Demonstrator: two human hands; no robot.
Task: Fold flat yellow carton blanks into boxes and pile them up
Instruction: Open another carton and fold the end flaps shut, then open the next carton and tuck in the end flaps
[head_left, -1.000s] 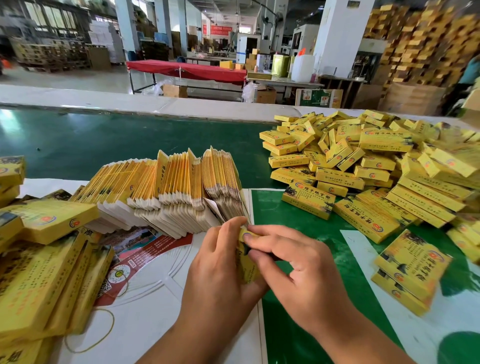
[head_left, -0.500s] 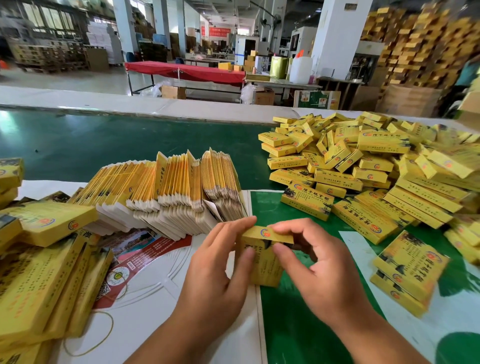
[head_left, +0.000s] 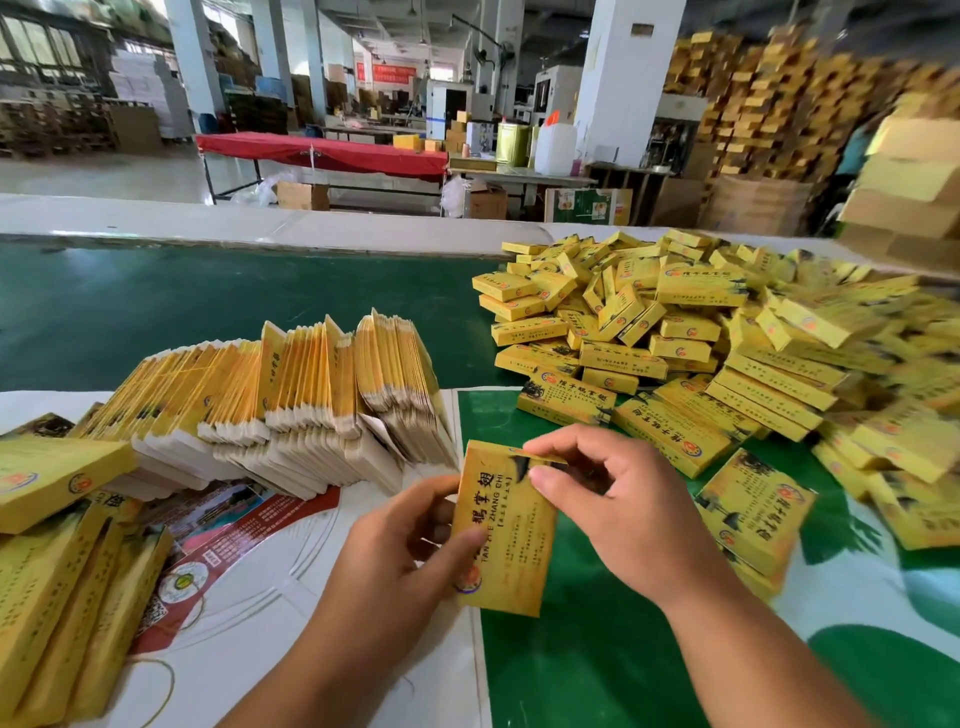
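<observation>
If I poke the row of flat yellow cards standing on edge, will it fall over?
Probably. The row of flat blanks already leans and fans apart, so a poke would likely topple or spread it. Each looks thin and bendy, likely light, so they may slide across the table.

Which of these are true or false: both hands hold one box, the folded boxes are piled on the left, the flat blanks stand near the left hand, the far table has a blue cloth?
1. Both hands, left hand and right hand, hold one yellow box. True.
2. The pile of folded boxes is on the left. False: it lies on the right.
3. The flat blanks stand near the left hand. True.
4. The far table has a blue cloth. False: the cloth is red.
</observation>
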